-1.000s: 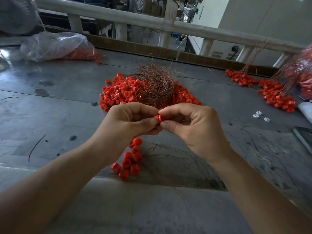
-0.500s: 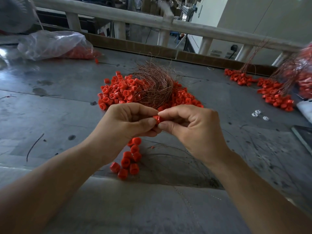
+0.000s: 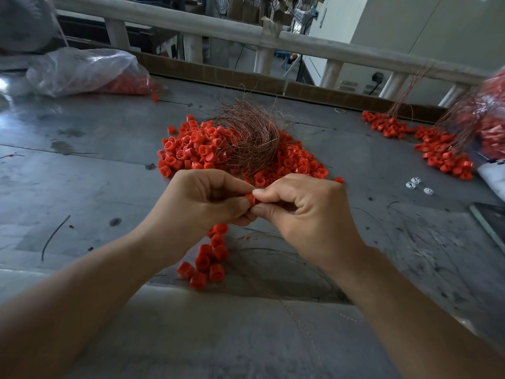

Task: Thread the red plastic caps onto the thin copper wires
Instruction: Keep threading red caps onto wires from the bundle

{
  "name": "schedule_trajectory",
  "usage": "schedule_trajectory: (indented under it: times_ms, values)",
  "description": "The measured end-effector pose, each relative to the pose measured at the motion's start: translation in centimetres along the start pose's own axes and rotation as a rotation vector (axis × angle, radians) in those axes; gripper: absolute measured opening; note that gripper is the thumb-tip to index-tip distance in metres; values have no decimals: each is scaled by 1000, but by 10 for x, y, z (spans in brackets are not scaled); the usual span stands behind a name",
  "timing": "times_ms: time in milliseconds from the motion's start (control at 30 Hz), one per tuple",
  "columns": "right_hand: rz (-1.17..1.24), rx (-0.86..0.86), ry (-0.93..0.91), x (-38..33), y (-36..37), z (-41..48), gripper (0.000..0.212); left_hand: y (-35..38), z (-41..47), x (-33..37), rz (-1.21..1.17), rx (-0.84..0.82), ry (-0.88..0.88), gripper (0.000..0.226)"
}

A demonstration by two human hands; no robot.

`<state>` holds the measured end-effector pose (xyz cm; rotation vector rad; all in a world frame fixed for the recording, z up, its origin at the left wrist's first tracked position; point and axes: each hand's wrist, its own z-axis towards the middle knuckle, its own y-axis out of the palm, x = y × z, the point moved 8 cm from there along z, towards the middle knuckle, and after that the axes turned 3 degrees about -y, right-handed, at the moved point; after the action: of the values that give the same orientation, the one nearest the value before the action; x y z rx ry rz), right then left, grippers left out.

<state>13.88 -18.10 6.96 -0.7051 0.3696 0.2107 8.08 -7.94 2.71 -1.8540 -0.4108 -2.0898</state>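
Head view: left hand (image 3: 202, 203) and right hand (image 3: 306, 214) still pinch the red cap (image 3: 250, 199).

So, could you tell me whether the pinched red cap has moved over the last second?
No; the red cap stays just on the near side of the copper wire bundle, as before.

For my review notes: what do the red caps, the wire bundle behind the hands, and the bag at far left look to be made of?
Red caps: moulded plastic by the look; uniform bright colour, slight sheen, identical shapes.
Wire bundle: thin metal, probably copper; hair-fine reddish-brown strands that glint.
Bag: thin clear plastic film; crinkled and glossy, with red contents showing through.
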Motion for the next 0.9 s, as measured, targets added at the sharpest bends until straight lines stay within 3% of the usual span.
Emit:
schedule_trajectory:
  times_ms: [233,567,767,900]
  values:
    - [167,-53,76,7,-1,4,22,0,1,-3,-76,-28,-51,19]
    - [125,-44,22,-1,-4,5,19,4,-1,-2,-112,-123,-75,21]
    - [312,-226,165,10,6,3,42,9,-1,-4,-196,-235,-132,25]
    - [254,-360,115,5,14,4,26,10,-1,-6,-177,-255,-138,40]
